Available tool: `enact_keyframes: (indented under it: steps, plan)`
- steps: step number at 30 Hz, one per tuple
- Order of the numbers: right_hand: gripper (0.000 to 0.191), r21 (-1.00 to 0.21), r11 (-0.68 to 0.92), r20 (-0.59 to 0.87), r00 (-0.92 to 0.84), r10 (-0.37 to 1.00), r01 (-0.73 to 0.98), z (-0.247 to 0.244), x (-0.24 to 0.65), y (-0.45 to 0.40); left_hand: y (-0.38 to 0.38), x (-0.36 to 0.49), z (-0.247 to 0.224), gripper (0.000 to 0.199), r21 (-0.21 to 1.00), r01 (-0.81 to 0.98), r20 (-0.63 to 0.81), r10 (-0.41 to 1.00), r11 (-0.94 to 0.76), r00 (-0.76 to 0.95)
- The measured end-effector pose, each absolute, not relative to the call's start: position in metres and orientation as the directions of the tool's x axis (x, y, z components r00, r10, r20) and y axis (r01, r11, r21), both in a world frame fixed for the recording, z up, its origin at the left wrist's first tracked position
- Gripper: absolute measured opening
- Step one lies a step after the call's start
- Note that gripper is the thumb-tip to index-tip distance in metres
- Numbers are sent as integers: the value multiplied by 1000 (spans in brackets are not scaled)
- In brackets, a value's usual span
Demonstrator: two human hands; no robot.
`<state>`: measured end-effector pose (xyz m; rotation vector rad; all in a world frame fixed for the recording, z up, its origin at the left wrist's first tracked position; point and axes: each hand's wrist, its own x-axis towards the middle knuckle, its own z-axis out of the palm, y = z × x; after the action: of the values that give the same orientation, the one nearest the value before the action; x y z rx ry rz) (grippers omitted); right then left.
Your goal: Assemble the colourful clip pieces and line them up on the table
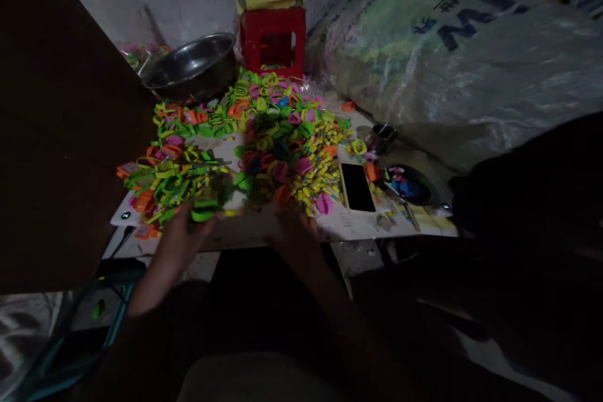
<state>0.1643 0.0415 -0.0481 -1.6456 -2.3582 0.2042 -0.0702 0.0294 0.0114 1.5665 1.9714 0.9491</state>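
My left hand is at the front edge of the table, closed around a green plastic piece. A small yellow piece sticks out to the right of its fingertips. My right hand is over the table edge, dark and blurred, near an orange piece; whether it holds anything is not clear. Behind my left hand lies a pile of green, orange and yellow pieces. Many small yellow pieces are heaped beyond my right hand.
A phone lies right of the heap, beside a dark round dish and a metal cup. At the back are a metal basin, a red stool and a large plastic sack. A teal stool stands at lower left.
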Motion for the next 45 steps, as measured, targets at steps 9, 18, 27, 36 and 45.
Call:
enact_keyframes:
  steps: [9,18,27,36,45]
  plan:
    - [32,-57,283,203,-266,942,958,-78,169,65,118,-140,13,64,393,919,607,756,-16,-246]
    - [25,-414,320,256,-228,939,852,-89,168,64,111,-27,-49,26,311,944,196,980,-109,48]
    - [27,-750,419,370,-201,907,512,-87,171,51,122,-25,-57,22,340,940,181,982,-20,-45]
    - [29,-483,420,192,-375,907,769,-94,160,50,105,-38,-56,25,607,794,231,952,19,-199]
    - [27,-851,220,293,83,952,477,-94,214,38,68,-31,-25,14,842,527,285,927,-120,-245]
